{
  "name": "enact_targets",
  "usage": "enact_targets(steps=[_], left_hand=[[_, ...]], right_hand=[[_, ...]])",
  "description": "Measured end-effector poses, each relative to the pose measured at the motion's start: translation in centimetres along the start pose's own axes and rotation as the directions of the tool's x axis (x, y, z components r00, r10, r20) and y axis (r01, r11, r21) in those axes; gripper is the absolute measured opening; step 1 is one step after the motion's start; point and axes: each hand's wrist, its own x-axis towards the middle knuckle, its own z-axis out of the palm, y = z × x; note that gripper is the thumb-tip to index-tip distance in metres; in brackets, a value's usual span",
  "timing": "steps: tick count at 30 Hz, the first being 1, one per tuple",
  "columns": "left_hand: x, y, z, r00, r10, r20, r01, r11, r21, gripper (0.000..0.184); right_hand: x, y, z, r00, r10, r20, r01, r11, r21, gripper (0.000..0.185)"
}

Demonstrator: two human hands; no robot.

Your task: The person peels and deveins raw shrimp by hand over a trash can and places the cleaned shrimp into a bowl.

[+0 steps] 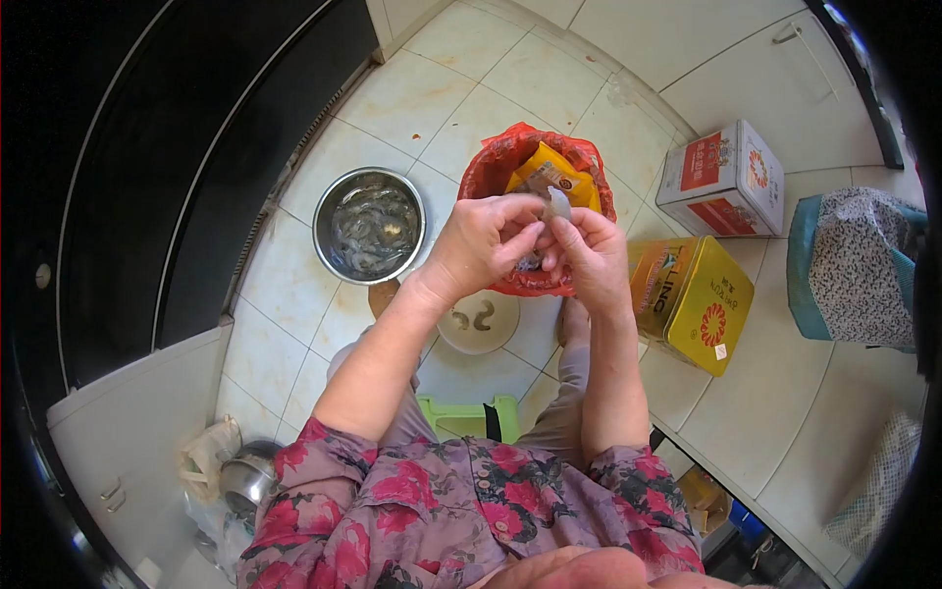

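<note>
A pale grey shrimp (pixel 559 203) is pinched upright between the thumb and fingers of my right hand (pixel 592 257). My left hand (pixel 488 239) is closed too, its thumb and curled fingers against the shrimp's near side. Both hands are over a bin lined with a red plastic bag (pixel 481 177), which contains a yellow packet (pixel 564 169). On the left, a steel bowl (pixel 322 231) holds many whole grey shrimp (pixel 371 231). Beneath my left wrist, a white bowl (pixel 488 341) has a few shrimp pieces in it, partly hidden by my forearm.
A yellow tin (pixel 724 312) and a white and red carton (pixel 708 182) stand on the right. Beyond them is a teal-edged patterned bag (pixel 859 265). A green stool (pixel 454 414) is between my legs. Metal pots (pixel 250 479) and plastic bags lie at lower left.
</note>
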Motion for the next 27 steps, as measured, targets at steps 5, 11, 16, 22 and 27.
enact_targets(steps=[5, 11, 16, 22, 27], left_hand=[[0.1, 0.3, -0.6, 0.999, 0.0, 0.05, -0.005, 0.997, 0.081, 0.024], [0.0, -0.6, -0.4, 0.986, 0.161, 0.045, -0.167, 0.932, 0.32, 0.018], [-0.1, -1.2, -0.4, 0.976, 0.191, 0.108, -0.219, 0.872, 0.437, 0.011], [-0.2, -1.0, -0.2, 0.979, 0.195, 0.065, -0.203, 0.866, 0.457, 0.01], [-0.1, -0.3, -0.3, 1.0, -0.02, 0.013, 0.016, 0.967, 0.254, 0.013]], right_hand=[[0.0, 0.0, 0.7, 0.999, 0.003, 0.042, -0.002, 1.0, -0.002, 0.018], [0.0, 0.0, 0.7, 0.999, 0.009, 0.053, -0.006, 0.998, -0.065, 0.018], [0.1, 0.5, 0.7, 0.999, 0.023, 0.031, -0.019, 0.993, -0.119, 0.017], [0.2, 0.4, 0.7, 0.998, -0.059, -0.033, 0.052, 0.981, -0.187, 0.013], [0.3, 0.6, 0.8, 0.997, -0.073, -0.041, 0.069, 0.994, -0.079, 0.015]])
